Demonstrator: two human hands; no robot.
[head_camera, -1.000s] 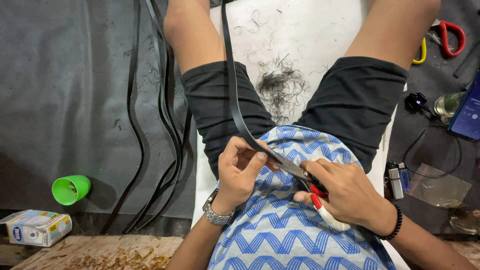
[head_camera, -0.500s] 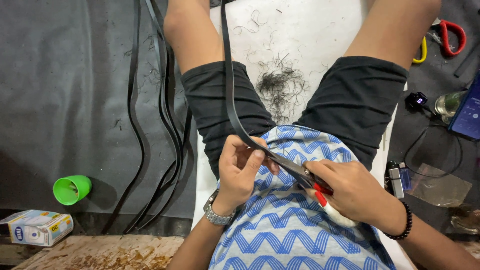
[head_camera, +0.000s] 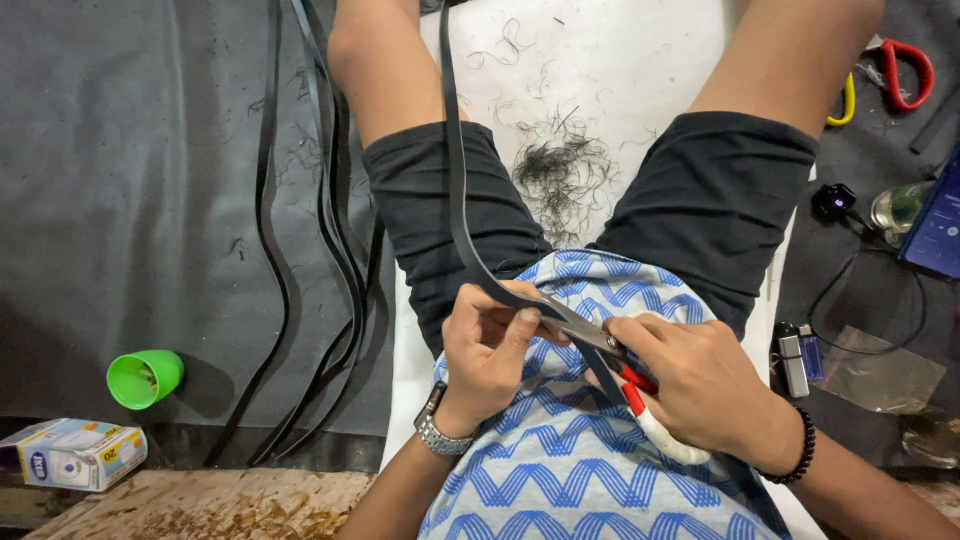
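I sit with my legs apart in black shorts and a blue zigzag shirt. My left hand (head_camera: 488, 352) pinches a long black rubber strip (head_camera: 455, 170) that runs up and away over my left thigh. In my right hand (head_camera: 700, 385) are scissors (head_camera: 600, 345) with red and white handles, their blades around the strip just right of my left thumb. A pile of thin black trimmings (head_camera: 560, 170) lies on the white sheet (head_camera: 620, 50) between my legs.
Several more black strips (head_camera: 325, 230) lie on the dark mat at left. A green cup (head_camera: 145, 378) and a small box (head_camera: 72, 452) sit lower left. At right are red-handled scissors (head_camera: 905, 75), a phone (head_camera: 940, 225), a lighter (head_camera: 795, 358) and a plastic bag (head_camera: 880, 365).
My right hand has shifted slightly with the scissors along the strip; the left hand keeps its pinch.
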